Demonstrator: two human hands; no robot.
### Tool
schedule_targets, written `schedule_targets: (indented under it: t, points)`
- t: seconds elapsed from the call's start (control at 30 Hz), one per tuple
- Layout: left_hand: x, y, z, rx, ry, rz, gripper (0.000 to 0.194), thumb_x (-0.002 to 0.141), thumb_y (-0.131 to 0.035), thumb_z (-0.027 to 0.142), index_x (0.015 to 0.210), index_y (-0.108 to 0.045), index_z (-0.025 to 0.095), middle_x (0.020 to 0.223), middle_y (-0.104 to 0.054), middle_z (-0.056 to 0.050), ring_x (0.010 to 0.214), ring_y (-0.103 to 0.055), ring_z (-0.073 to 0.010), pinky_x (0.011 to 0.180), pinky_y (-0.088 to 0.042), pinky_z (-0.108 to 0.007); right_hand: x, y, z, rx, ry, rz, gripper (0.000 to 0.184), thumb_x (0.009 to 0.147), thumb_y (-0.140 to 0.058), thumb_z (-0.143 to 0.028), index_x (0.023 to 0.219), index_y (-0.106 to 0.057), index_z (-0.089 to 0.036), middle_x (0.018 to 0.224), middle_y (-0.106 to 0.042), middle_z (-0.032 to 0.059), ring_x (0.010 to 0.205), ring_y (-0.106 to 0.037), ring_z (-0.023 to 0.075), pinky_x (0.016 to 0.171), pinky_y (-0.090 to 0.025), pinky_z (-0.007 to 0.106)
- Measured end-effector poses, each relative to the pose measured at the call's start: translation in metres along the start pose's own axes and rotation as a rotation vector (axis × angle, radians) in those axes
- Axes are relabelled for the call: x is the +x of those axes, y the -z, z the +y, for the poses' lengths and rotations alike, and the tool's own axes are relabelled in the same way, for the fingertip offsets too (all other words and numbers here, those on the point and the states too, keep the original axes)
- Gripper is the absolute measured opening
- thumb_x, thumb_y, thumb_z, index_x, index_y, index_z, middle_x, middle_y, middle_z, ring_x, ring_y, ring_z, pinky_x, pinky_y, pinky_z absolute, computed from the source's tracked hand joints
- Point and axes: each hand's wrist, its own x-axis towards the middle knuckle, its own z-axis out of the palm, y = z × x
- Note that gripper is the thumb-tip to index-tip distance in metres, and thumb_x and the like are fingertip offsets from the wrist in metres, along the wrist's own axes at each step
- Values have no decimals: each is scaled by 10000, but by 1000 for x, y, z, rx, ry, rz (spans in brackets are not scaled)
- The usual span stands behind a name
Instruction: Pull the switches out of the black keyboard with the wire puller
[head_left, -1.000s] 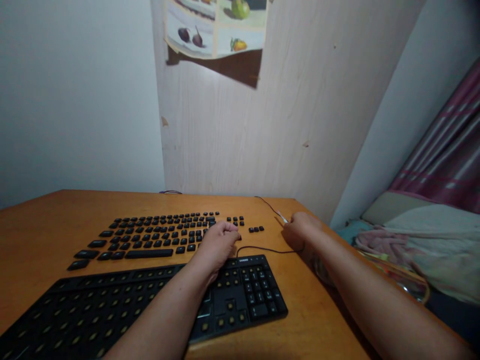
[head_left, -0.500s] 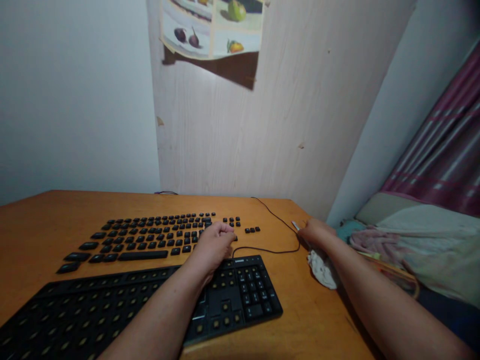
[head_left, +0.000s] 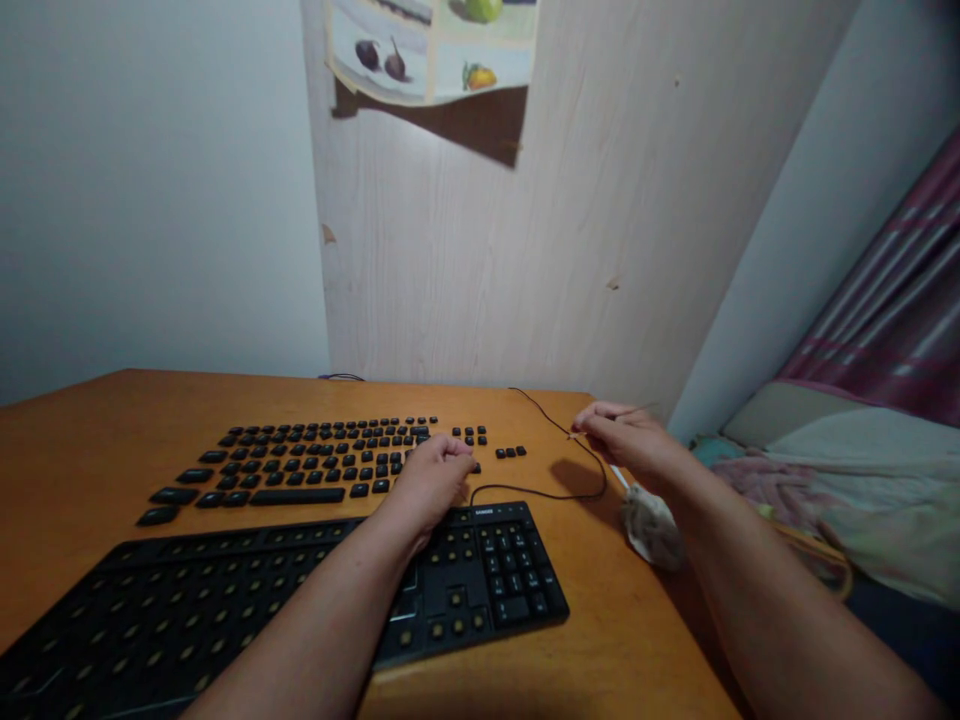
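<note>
Pinches, between thumb and fingers of the right hand point(head_left: 622, 435), a slim thing point(head_left: 577, 435) above the desk point(head_left: 600, 640) (too small and blurred to name). Seems best to grip lightly, close to the tip, and to aim with the fingers rather than the whole arm. Mind the cable point(head_left: 525, 491) looping nearby; cannot tell from this angle about contact with the tip. Lift over that loop instead of dragging through.

Rests the left hand point(head_left: 439, 480) by the back edge of the keyboard point(head_left: 225, 580), fingers curled and gathered towards the thumb, just beside a keycap point(head_left: 478, 467). Cannot tell about anything caught between those fingertips. Brace gently there: with a forearm across the board, avoid leaning, for fear of shoving everything forward, and avoid sweeping sideways, for fear of scattering the ordered rows of loose keycaps point(head_left: 333, 473).

Find the keyboard flat on the desk, on the near side of those rows, with number-pad keys point(head_left: 513, 582) in place and most other sockets bare. Leave the white stick point(head_left: 619, 478) and crumpled cloth point(head_left: 651, 528), both close to the right forearm, well clear of any elbow swing.
</note>
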Motion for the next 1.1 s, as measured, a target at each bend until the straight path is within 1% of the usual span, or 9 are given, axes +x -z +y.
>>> schedule_targets:
  t: [0.07, 0.13, 0.2, 0.27, 0.47, 0.73, 0.83, 0.93, 1.1]
  points:
    - [1, 0, -2, 18, -8, 1, 67, 681, -588, 200, 740, -568, 174, 620, -530, 30, 524, -426, -97, 526, -309, -222, -15, -5, -15, 351, 70, -185, 224, 804, -576, -391, 849, -612, -175, 611, -550, -19, 472, -456, 93, 417, -316, 193]
    - [3, 0, -4, 38, -24, 3, 70, 684, -588, 196, 746, -569, 169, 633, -536, 27, 544, -435, -99, 532, -317, -218, -28, -9, -25, 544, 76, -340, 232, 746, -676, -355, 867, -592, -176, 632, -556, -32, 478, -468, 79, 431, -343, 183]
    - [4, 0, -5, 60, -40, 4, 80, 690, -592, 204, 758, -572, 165, 645, -541, 23, 563, -445, -104, 534, -323, -216, -37, -15, -31, 620, 57, -435, 266, 732, -711, -363, 870, -588, -171, 670, -598, -18, 506, -509, 83, 456, -387, 186]
    - [3, -2, -6, 75, -45, -9, 87, 699, -594, 218, 764, -574, 164, 658, -548, 17, 571, -454, -111, 536, -328, -219, -42, -21, -32, 595, 44, -471, 286, 760, -693, -423, 822, -593, -162, 661, -613, -4, 498, -517, 83, 444, -387, 184]
    - [0, -5, -6, 133, -66, -28, 49, 706, -581, 202, 743, -575, 173, 665, -565, 11, 609, -487, -130, 553, -323, -224, -45, -46, -18, 438, 60, -429, 428, 800, -617, -581, 728, -594, -160, 501, -521, -29, 420, -459, 85, 393, -338, 194]
    - [0, -6, -9, 160, -91, -58, 45, 707, -567, 197, 740, -575, 167, 664, -551, 12, 616, -492, -133, 574, -352, -237, -53, -65, -19, 553, 35, -451, 381, 810, -622, -559, 723, -557, -194, 510, -488, -51, 415, -405, 83, 403, -292, 213]
    - [0, -7, -10, 171, -73, -73, 46, 711, -566, 199, 748, -567, 170, 637, -526, 21, 592, -474, -129, 554, -345, -236, -54, -69, -18, 535, 41, -446, 365, 836, -596, -543, 718, -534, -203, 514, -490, -45, 423, -400, 91, 415, -287, 223]
    - [2, -8, -13, 198, -79, -81, 56, 707, -566, 203, 754, -574, 174, 633, -534, 18, 592, -477, -134, 549, -339, -238, -55, -72, -17, 399, 108, -372, 362, 866, -560, -517, 686, -515, -206, 547, -500, -25, 480, -435, 113, 452, -305, 237]
    - [2, -9, -15, 224, -102, -98, 63, 707, -564, 209, 748, -592, 170, 668, -561, 1, 631, -493, -145, 568, -343, -242, -65, -75, -26, 16, 246, -254, 300, 910, -492, -438, 733, -559, -206, 652, -596, 24, 595, -520, 154, 538, -317, 261]
